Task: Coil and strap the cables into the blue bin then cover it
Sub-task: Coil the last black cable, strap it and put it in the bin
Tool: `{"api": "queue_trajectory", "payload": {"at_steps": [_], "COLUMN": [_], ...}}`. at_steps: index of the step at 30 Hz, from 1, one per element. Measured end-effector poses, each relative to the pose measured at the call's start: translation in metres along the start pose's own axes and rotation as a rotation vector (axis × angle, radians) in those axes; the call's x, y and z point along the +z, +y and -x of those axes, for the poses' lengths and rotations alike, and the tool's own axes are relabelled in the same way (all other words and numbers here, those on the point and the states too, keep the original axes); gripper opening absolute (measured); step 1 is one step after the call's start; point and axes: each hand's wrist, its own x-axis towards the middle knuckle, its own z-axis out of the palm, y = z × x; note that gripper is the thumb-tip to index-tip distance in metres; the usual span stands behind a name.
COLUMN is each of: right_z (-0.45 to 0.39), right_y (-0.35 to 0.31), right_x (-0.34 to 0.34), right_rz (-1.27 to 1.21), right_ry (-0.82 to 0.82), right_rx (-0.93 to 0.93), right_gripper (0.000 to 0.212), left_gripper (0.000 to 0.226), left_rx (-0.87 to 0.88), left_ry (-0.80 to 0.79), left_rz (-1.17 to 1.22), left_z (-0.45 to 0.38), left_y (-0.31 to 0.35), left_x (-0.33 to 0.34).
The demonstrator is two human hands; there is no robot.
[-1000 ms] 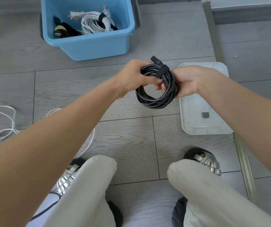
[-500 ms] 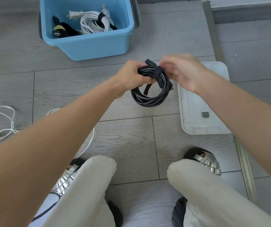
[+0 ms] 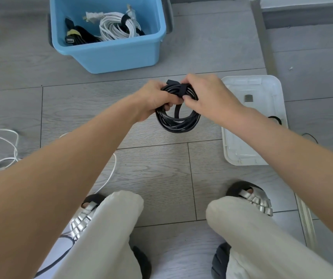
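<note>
Left hand [image 3: 155, 98] curled tight round top-left of black cable coil [image 3: 177, 121], held above floor between knees and blue bin [image 3: 109, 51]. Right hand [image 3: 205, 95] fingers bent, pinching black strap [image 3: 182, 90] across coil top. Bin holds white coil [image 3: 117, 27], strapped. Lid [image 3: 252, 121] on floor at right, upturned.

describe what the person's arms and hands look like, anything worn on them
Both forearms are bare right up to the frame edge, with no sleeves in view. The left hand and right hand wear no gloves, and no rings, watch or bracelet show on the parts visible. The fingernails that can be seen look short and unpainted. The upper arms are out of frame.
</note>
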Motion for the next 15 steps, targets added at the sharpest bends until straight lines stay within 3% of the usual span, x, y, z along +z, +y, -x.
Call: {"api": "queue_trajectory", "payload": {"at_steps": [8, 15], "right_z": [0.0030, -0.0023], "right_y": [0.0020, 0.0006], "right_x": [-0.0001, 0.0015], "right_rz": [-0.031, 0.021], "right_ry": [-0.109, -0.049], "right_rx": [-0.075, -0.116], "right_gripper": [0.029, 0.031], "left_gripper": [0.029, 0.027], "left_rx": [0.003, 0.006], "left_ry": [-0.082, -0.197], "left_rz": [0.078, 0.131], "left_z": [0.0040, 0.0034], "left_y": [-0.0080, -0.0057], "left_x": [0.0025, -0.0043]}}
